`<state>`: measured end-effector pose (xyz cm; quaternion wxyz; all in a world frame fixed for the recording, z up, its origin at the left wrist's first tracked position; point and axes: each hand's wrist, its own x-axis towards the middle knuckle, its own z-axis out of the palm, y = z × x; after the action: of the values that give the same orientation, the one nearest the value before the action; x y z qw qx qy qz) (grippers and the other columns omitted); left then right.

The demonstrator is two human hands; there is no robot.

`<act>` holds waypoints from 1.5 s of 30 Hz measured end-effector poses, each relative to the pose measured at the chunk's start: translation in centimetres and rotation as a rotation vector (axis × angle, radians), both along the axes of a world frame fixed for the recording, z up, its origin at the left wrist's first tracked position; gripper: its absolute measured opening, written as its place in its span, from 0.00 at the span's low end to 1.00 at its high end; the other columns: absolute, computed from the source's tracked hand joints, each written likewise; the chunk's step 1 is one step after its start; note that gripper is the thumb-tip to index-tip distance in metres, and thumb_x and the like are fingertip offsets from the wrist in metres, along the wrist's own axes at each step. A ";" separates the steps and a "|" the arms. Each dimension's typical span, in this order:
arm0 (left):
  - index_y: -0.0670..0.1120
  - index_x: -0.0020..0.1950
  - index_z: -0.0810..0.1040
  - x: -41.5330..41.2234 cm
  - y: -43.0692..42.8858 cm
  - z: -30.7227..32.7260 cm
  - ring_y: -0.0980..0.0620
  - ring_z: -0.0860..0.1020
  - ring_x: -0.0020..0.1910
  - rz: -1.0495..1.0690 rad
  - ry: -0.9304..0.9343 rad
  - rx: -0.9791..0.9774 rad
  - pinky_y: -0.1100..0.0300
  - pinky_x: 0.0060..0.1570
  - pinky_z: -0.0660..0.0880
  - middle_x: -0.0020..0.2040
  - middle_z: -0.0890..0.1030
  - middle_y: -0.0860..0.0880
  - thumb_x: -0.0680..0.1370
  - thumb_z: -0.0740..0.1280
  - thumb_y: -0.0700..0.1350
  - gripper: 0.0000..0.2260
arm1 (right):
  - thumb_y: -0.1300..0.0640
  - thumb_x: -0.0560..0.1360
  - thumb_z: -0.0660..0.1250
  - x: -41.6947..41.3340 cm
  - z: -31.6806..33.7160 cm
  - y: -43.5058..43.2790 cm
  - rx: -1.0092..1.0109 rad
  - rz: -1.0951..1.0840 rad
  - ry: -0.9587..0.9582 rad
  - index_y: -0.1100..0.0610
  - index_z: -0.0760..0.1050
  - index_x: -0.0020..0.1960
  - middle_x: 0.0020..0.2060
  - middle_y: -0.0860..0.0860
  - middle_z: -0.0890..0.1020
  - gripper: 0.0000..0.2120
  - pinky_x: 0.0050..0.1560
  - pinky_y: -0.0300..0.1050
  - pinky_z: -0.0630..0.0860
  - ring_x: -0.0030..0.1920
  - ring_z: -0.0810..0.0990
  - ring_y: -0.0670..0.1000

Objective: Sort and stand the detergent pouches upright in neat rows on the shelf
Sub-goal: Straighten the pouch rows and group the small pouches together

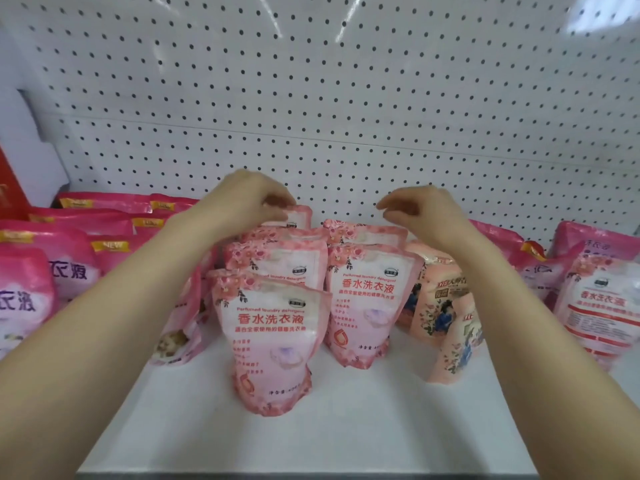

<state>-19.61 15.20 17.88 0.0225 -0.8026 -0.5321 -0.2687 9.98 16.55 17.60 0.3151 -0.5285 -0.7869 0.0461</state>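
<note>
While you reach over the standing rows, read each item against your fingers.

Left hand [252,199]: fingers curled downward, pinching the top edge of the rear pouch [300,215].

Right hand [422,209]: fingers loosely curled and holding nothing. The fingertips hover just above the second rear pouch [363,232], apart from it.

Rear pouch: upright, last in its column, directly under your left fingertips and just in front of the pegboard [311,81].

Front pouch [273,341]: upright, at the head of the same column, well nearer to you than your left fingertips.

Neighbouring pouch [367,299]: upright, beside the front pouch, below and nearer to you than your right fingertips.

Peach pouches [436,289]: under your right forearm, to the right of your right fingertips. The nearest one leans.

Dark pink pouches [34,271]: rows to the left of your left fingers.

Shelf [311,438]: white board carrying all pouches. Its bare part lies nearest to you.
</note>
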 end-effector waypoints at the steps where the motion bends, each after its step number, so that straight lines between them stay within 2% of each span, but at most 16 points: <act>1: 0.54 0.54 0.83 -0.1 -1.3 0.3 0.61 0.79 0.46 -0.016 -0.070 0.084 0.64 0.53 0.71 0.49 0.84 0.58 0.75 0.72 0.49 0.09 | 0.56 0.77 0.70 0.1 0.0 -1.2 0.079 0.006 0.047 0.48 0.84 0.51 0.45 0.41 0.85 0.06 0.52 0.33 0.75 0.45 0.82 0.38; 4: 0.59 0.48 0.83 0.2 -6.7 -0.6 0.68 0.80 0.43 -0.143 -0.258 0.142 0.75 0.45 0.73 0.42 0.83 0.65 0.72 0.70 0.58 0.08 | 0.46 0.75 0.70 -0.4 -1.9 -5.2 0.123 0.078 0.044 0.45 0.83 0.48 0.40 0.36 0.84 0.05 0.45 0.31 0.75 0.41 0.82 0.35; 7: 0.61 0.52 0.82 1.1 -11.1 -3.1 0.67 0.80 0.41 -0.148 -0.013 0.033 0.73 0.40 0.73 0.43 0.83 0.65 0.67 0.66 0.69 0.19 | 0.46 0.74 0.71 -1.4 -4.2 -6.6 0.163 0.027 -0.067 0.47 0.81 0.59 0.52 0.43 0.81 0.14 0.49 0.40 0.77 0.45 0.80 0.39; 9: 0.58 0.55 0.82 1.8 -11.8 -4.5 0.58 0.81 0.41 -0.029 0.199 0.104 0.60 0.41 0.76 0.44 0.85 0.59 0.70 0.68 0.66 0.19 | 0.52 0.77 0.70 -1.8 -4.7 -6.4 0.151 -0.068 -0.126 0.50 0.76 0.66 0.59 0.48 0.79 0.19 0.56 0.49 0.77 0.51 0.80 0.48; 11: 0.56 0.52 0.83 2.2 -11.5 -5.1 0.53 0.79 0.36 0.047 0.194 0.171 0.56 0.43 0.77 0.37 0.83 0.56 0.74 0.68 0.60 0.12 | 0.57 0.79 0.67 -1.9 -4.6 -6.1 0.107 -0.110 -0.149 0.54 0.79 0.62 0.56 0.51 0.82 0.12 0.57 0.52 0.78 0.53 0.81 0.53; 15: 0.54 0.48 0.84 2.8 -11.0 -5.5 0.51 0.73 0.32 0.111 0.126 0.229 0.57 0.39 0.72 0.31 0.76 0.56 0.75 0.69 0.56 0.08 | 0.58 0.81 0.63 -1.9 -4.7 -6.2 0.103 -0.151 -0.155 0.55 0.81 0.58 0.51 0.52 0.85 0.10 0.55 0.51 0.78 0.49 0.82 0.55; 20: 0.53 0.48 0.83 3.3 -11.4 -5.9 0.50 0.74 0.34 0.175 0.116 0.241 0.56 0.39 0.72 0.37 0.82 0.53 0.74 0.70 0.56 0.09 | 0.58 0.83 0.59 -1.7 -5.1 -7.3 0.137 -0.151 -0.184 0.53 0.78 0.64 0.52 0.53 0.85 0.13 0.48 0.48 0.78 0.42 0.78 0.50; 22: 0.53 0.50 0.83 3.6 -12.0 -5.7 0.46 0.79 0.38 0.189 0.102 0.242 0.54 0.41 0.75 0.41 0.84 0.51 0.74 0.71 0.54 0.08 | 0.58 0.82 0.60 -0.5 -5.3 -8.1 0.175 -0.146 -0.131 0.52 0.77 0.66 0.56 0.52 0.84 0.15 0.47 0.44 0.75 0.45 0.79 0.49; 25: 0.54 0.55 0.82 5.4 -13.0 -5.5 0.42 0.82 0.49 0.156 0.029 0.347 0.46 0.46 0.78 0.50 0.85 0.50 0.74 0.72 0.47 0.09 | 0.61 0.80 0.63 3.4 -5.7 -9.8 0.264 -0.158 -0.017 0.51 0.75 0.69 0.60 0.51 0.83 0.18 0.57 0.47 0.76 0.59 0.81 0.51; 28: 0.50 0.56 0.82 8.9 -13.8 -5.8 0.43 0.80 0.55 0.073 -0.057 0.494 0.46 0.51 0.75 0.55 0.83 0.49 0.75 0.70 0.40 0.12 | 0.62 0.79 0.65 9.3 -6.9 -11.5 0.397 -0.215 0.167 0.52 0.75 0.69 0.59 0.47 0.82 0.20 0.61 0.46 0.76 0.59 0.80 0.48; 31: 0.49 0.56 0.82 14.1 -14.2 -7.3 0.48 0.79 0.55 -0.047 -0.213 0.526 0.51 0.56 0.74 0.55 0.82 0.51 0.75 0.70 0.38 0.11 | 0.61 0.78 0.65 16.2 -9.2 -12.7 0.530 -0.367 0.449 0.50 0.75 0.66 0.54 0.44 0.82 0.18 0.57 0.50 0.78 0.54 0.81 0.48; 33: 0.50 0.56 0.82 18.6 -14.1 -8.9 0.53 0.79 0.52 -0.100 -0.286 0.499 0.59 0.54 0.73 0.54 0.82 0.53 0.75 0.71 0.38 0.12 | 0.61 0.77 0.65 21.0 -10.9 -12.9 0.543 -0.507 0.605 0.49 0.73 0.65 0.54 0.48 0.81 0.17 0.55 0.56 0.78 0.53 0.80 0.50; 36: 0.51 0.56 0.82 26.1 -13.3 -11.8 0.54 0.81 0.46 -0.139 -0.369 0.324 0.56 0.50 0.77 0.53 0.82 0.55 0.75 0.71 0.39 0.12 | 0.60 0.78 0.66 27.1 -12.8 -12.2 0.419 -0.557 0.719 0.53 0.69 0.68 0.59 0.50 0.79 0.20 0.58 0.58 0.78 0.55 0.79 0.51; 39: 0.49 0.58 0.81 33.0 -12.1 -15.0 0.53 0.80 0.46 -0.154 -0.368 0.187 0.58 0.51 0.77 0.55 0.81 0.54 0.74 0.71 0.37 0.15 | 0.57 0.79 0.67 31.6 -13.1 -11.0 0.340 -0.514 0.664 0.53 0.66 0.73 0.62 0.48 0.77 0.23 0.61 0.57 0.77 0.57 0.77 0.48; 43: 0.51 0.65 0.77 38.1 -11.0 -18.6 0.56 0.78 0.50 -0.083 -0.370 0.015 0.59 0.54 0.76 0.60 0.79 0.52 0.75 0.71 0.40 0.19 | 0.52 0.78 0.68 34.0 -11.1 -8.8 0.216 -0.386 0.584 0.51 0.63 0.76 0.64 0.50 0.78 0.29 0.62 0.56 0.77 0.61 0.78 0.51; 45: 0.52 0.68 0.74 40.0 -10.7 -19.9 0.57 0.77 0.51 -0.048 -0.345 -0.054 0.60 0.54 0.76 0.62 0.78 0.53 0.75 0.71 0.43 0.21 | 0.52 0.77 0.69 34.7 -10.3 -7.8 0.186 -0.341 0.503 0.51 0.68 0.73 0.61 0.51 0.80 0.26 0.62 0.56 0.76 0.60 0.79 0.53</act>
<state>20.43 4.47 -2.05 -0.0970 -0.7573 -0.5158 -0.3886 44.71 8.74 7.28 0.5501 -0.5936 -0.5852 0.0498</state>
